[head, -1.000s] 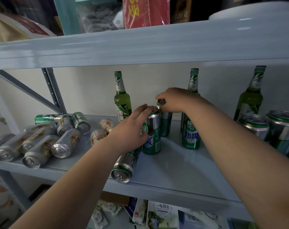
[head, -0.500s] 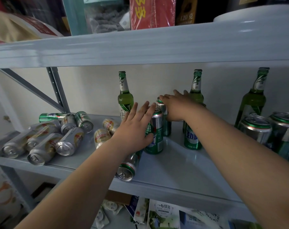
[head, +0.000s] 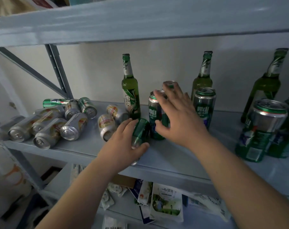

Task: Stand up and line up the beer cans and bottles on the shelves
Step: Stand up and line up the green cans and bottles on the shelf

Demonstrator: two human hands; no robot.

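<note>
On the shelf (head: 165,156), green lying can (head: 140,131) under left hand (head: 124,146).

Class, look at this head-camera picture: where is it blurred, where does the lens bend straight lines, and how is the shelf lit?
Head view: the right hand and upper shelf edge are smeared by motion blur; the wide lens tilts the far-right bottle inward; light is dim and soft, with faint sheen on the lying silver cans and shadow under the shelf.

Printed packets (head: 165,202) lying on lower shelf (head: 74,176); white wall (head: 94,71) behind; grey diagonal brace (head: 29,70) at left.
</note>
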